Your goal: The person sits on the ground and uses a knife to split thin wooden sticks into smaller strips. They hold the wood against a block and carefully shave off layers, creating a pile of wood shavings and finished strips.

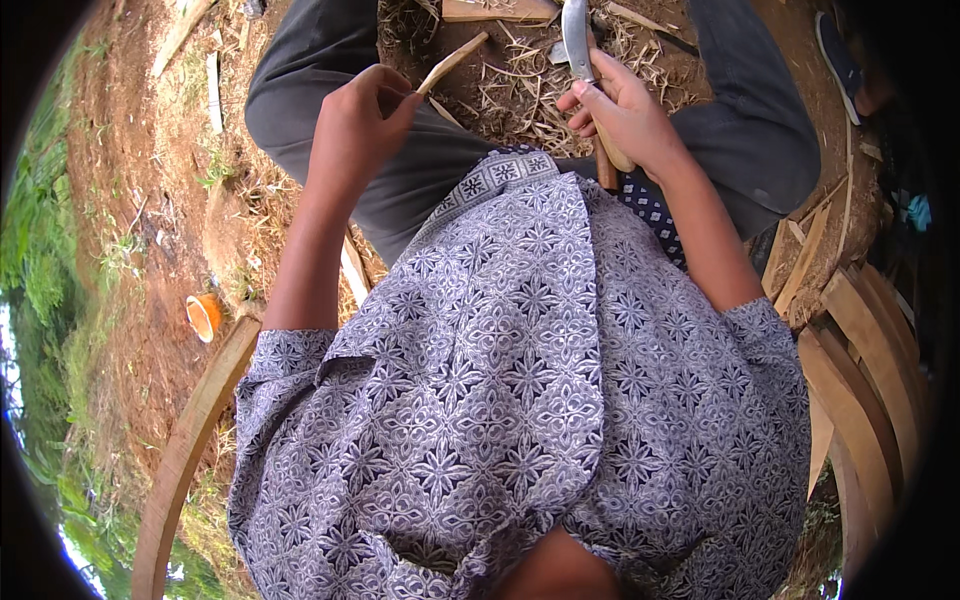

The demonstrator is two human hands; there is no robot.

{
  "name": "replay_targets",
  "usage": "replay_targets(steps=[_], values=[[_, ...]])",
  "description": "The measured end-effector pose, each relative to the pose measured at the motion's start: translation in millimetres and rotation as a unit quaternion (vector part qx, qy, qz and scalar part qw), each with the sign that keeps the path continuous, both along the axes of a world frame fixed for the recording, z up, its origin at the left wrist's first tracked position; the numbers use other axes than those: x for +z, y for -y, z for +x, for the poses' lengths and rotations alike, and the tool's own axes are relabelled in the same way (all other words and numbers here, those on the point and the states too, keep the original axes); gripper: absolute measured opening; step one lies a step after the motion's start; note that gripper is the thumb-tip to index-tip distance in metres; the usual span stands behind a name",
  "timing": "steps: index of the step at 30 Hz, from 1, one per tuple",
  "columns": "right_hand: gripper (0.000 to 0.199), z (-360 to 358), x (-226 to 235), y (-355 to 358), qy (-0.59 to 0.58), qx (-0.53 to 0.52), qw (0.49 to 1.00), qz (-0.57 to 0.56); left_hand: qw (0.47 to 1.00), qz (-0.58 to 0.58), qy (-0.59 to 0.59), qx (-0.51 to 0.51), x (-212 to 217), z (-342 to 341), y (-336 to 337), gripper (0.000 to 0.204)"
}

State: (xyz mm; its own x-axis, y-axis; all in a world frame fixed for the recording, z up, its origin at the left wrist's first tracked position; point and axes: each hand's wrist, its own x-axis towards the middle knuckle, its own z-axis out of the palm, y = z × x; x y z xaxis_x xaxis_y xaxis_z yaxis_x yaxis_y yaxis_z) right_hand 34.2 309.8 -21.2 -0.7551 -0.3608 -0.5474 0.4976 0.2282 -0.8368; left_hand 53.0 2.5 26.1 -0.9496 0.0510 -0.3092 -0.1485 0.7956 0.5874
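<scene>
Mid-whittle here: our left hand pinches the wood strip, right hand fist-tight on the knife; next stroke probably wants care, blade angled away.

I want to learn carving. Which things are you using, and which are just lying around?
In use: thin wood strip in the left hand; knife in the right hand.

Lying about: orange cup; curved planks; wood shavings.
</scene>
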Motion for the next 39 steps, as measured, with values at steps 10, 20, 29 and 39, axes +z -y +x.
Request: replay_targets(steps=[10, 20, 29, 39], values=[[0.053, -7, 13, 13, -0.001, 0.193, 0.975, 0.105, 0.988, 0.109, 0.03, 0.105, 2, 34, -37, 0.022], [0.05, -13, 20, 26, 0.043, 0.219, 0.967, 0.123, 0.965, 0.211, -0.051, 0.15, -15, 45, -35, 0.016], [0.047, -14, 30, 24, -0.004, 0.207, 0.969, 0.133, 0.989, 0.069, -0.102, 0.077, 1, 40, -33, 0.012], [0.03, -5, 45, 22, -0.001, 0.238, 0.963, 0.129, 0.979, 0.048, -0.195, -0.025, -5, 51, -60, 0.012]])
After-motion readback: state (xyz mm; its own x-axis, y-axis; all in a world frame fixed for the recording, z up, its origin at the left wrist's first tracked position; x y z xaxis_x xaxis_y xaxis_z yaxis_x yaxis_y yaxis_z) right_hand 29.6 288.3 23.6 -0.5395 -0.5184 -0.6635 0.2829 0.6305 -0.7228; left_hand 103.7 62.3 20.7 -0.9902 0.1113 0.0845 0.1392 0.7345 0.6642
